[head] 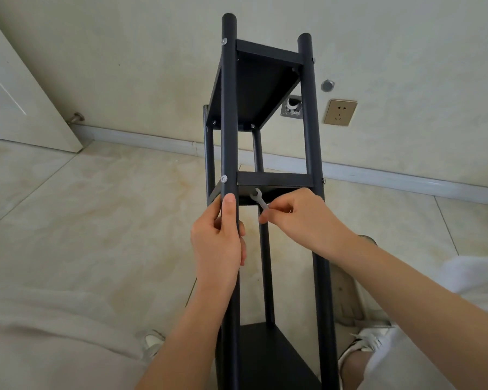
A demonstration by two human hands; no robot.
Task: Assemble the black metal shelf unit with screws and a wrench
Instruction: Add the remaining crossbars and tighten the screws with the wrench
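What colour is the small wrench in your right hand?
Silver-grey bare metal: the small flat open-ended wrench, pinched by the right hand, shows best in the head view.

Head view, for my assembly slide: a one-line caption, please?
Left hand grips the shelf unit's front post while right hand pinches a small wrench under the middle shelf.

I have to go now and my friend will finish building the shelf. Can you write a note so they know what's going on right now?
Left hand: grips the front-left post just below the middle shelf, steadying the shelf unit.
Right hand: pinches the small wrench, its open end up under the middle shelf.
Done: four posts and three shelves are joined; screws show at the top and middle shelf corners.
Left: probably tightening under the middle shelf; the bolt there is hidden. Check the bottom shelf too.
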